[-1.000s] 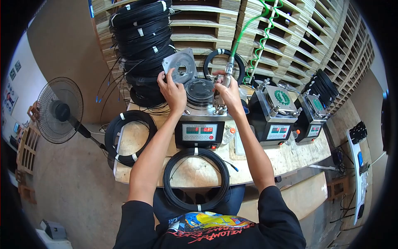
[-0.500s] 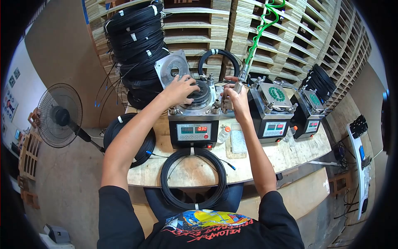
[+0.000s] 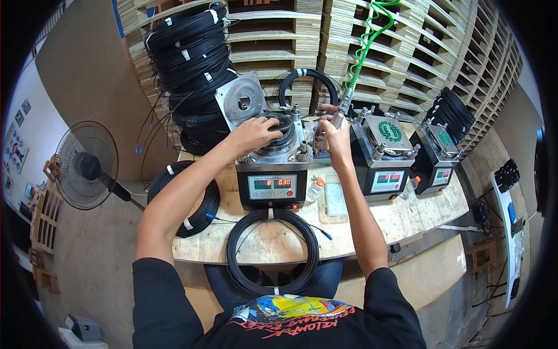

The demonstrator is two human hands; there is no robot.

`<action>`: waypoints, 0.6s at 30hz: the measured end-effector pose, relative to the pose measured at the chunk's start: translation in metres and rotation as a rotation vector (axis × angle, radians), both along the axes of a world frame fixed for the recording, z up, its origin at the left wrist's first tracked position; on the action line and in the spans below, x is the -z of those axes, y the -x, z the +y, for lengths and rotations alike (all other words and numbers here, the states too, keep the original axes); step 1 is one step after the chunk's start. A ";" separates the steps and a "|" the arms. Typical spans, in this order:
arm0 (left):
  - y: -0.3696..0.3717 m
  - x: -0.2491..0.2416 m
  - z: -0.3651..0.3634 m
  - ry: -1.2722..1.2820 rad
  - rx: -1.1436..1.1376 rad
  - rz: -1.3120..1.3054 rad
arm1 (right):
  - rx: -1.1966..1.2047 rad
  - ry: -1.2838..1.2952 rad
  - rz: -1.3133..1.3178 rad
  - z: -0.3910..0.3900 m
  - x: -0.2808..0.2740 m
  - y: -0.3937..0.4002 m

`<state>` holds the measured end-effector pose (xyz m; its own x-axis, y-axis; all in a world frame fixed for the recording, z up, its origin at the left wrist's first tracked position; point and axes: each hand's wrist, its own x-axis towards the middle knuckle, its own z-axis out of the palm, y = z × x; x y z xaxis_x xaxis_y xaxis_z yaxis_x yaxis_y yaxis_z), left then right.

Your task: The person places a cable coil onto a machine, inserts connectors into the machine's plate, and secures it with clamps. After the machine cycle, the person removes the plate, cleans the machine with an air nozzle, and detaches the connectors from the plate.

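Observation:
My left hand (image 3: 260,133) lies on the round dark top of the near machine (image 3: 271,185), its fingers spread a little over the disc. A square metal plate (image 3: 231,104) with a round centre leans behind that hand. To the right of the machine, my right hand (image 3: 336,131) is wrapped round a metal air gun (image 3: 339,118), which hangs from a coiled green hose (image 3: 361,55). A black cable coil (image 3: 232,256) rests at the table's front edge, below the machine.
Two more machines (image 3: 385,174) (image 3: 440,157) with green-dotted tops stand to the right. Small bottles with orange caps (image 3: 318,184) and a clear flat case (image 3: 335,199) are on the table (image 3: 203,247). Stacked cable coils (image 3: 192,70) rise behind left, near a fan (image 3: 87,166).
My left hand has lowered and flattened on the disc. The near machine's left display now shows an 8. The air gun has tilted slightly in my right hand.

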<state>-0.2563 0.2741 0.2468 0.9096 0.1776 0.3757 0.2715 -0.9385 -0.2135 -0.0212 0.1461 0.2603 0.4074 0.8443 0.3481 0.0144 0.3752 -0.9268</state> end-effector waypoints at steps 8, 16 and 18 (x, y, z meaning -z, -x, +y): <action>0.006 -0.005 -0.018 0.237 -0.122 -0.359 | 0.121 -0.053 -0.091 0.049 -0.005 0.013; 0.005 0.004 -0.013 0.385 -0.175 -0.693 | 0.341 -0.048 -0.331 0.093 0.008 0.030; 0.004 0.004 -0.011 0.316 -0.186 -0.825 | 0.346 -0.060 -0.364 0.094 0.016 0.037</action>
<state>-0.2604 0.2635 0.2428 0.3187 0.5007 0.8048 0.3772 -0.8460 0.3769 -0.0578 0.2405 0.2441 0.5028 0.6555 0.5635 0.4654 0.3441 -0.8155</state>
